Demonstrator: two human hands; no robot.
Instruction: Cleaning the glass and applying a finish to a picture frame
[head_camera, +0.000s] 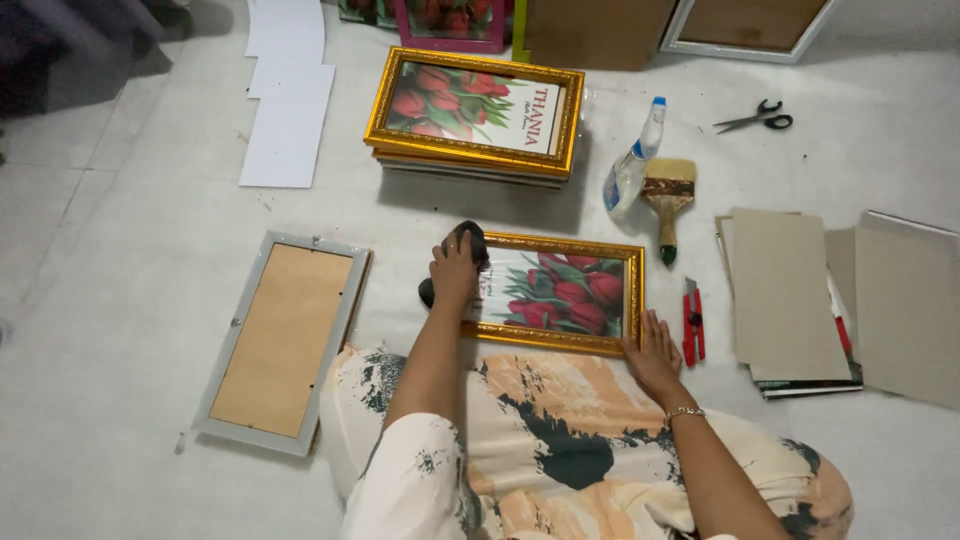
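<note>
Probably a home framing workshop: stacked gilt frames (472, 110), backing boards (785, 290), brush (668, 200), scissors (755, 117) on floor.

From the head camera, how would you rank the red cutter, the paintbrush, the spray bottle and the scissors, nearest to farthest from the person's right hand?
Measured from the right hand, which rests on the gold frame's lower right corner:
1. Red cutter, just to the hand's right on the floor.
2. Paintbrush, above the cutter.
3. Spray bottle, beside the brush, slightly farther up.
4. Scissors, far upper right.

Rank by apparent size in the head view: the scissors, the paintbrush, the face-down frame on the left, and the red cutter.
1. face-down frame
2. paintbrush
3. scissors and red cutter look alike; unranked.
</note>
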